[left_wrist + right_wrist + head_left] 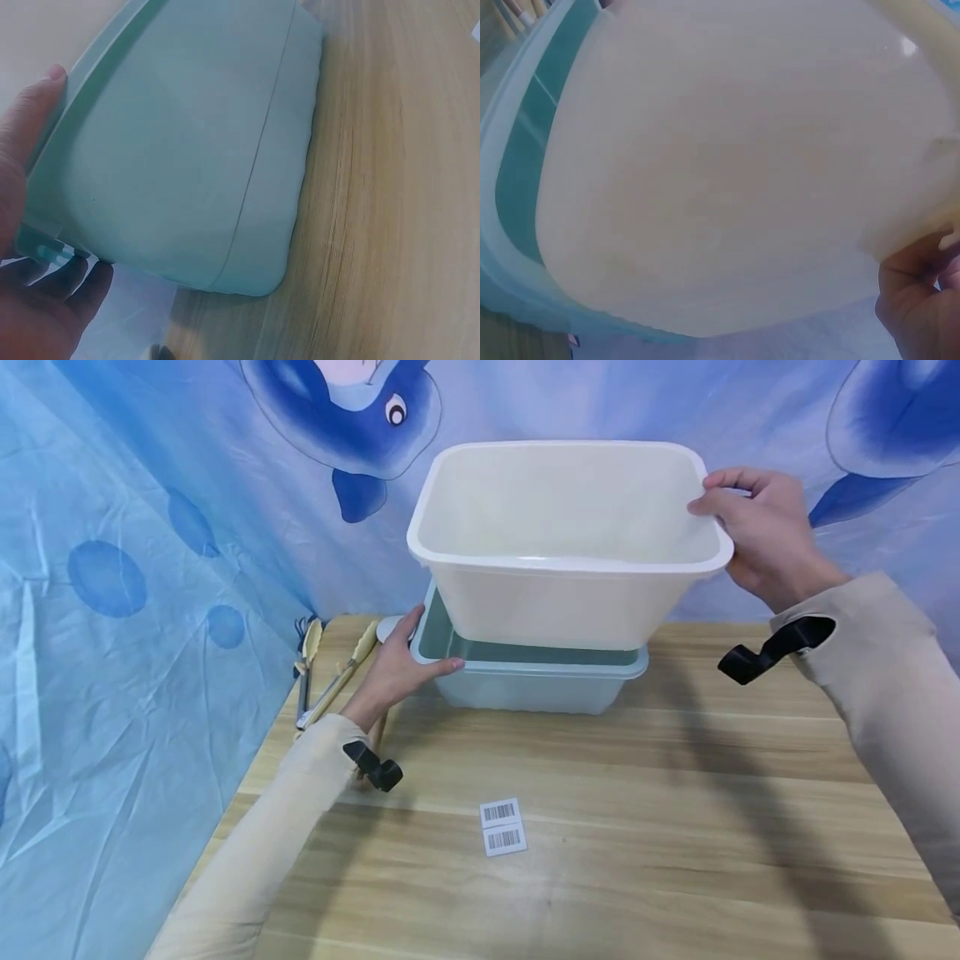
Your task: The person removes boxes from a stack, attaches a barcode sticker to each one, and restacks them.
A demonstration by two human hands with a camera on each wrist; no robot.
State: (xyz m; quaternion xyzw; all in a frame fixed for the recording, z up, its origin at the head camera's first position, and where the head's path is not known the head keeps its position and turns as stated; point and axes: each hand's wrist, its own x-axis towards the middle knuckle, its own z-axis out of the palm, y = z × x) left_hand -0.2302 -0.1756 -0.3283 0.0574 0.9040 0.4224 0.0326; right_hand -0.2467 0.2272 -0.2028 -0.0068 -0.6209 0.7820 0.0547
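Note:
A white plastic bin (pixel 540 602) hangs tilted over a pale green bin (pixel 525 689), its base partly inside the green rim. My right hand (pixel 772 531) pinches the white bin's right rim between thumb and fingers. In the right wrist view that hand (pixel 922 292) shows at the lower right, by the white bin's underside (pixel 720 172). On the table, the green bin is held at its left front corner by my left hand (pixel 393 672), thumb along the front rim. The left wrist view shows fingers (pixel 90 289) curled beneath the green bin's rim.
Tongs with cream tips (pixel 365 643) and another cream-tipped utensil (pixel 311 643) lie at the table's left edge. A white card with two barcodes (pixel 503 827) lies on the wooden table (pixel 637 827). Blue printed cloth (pixel 112 693) hangs behind and at the left.

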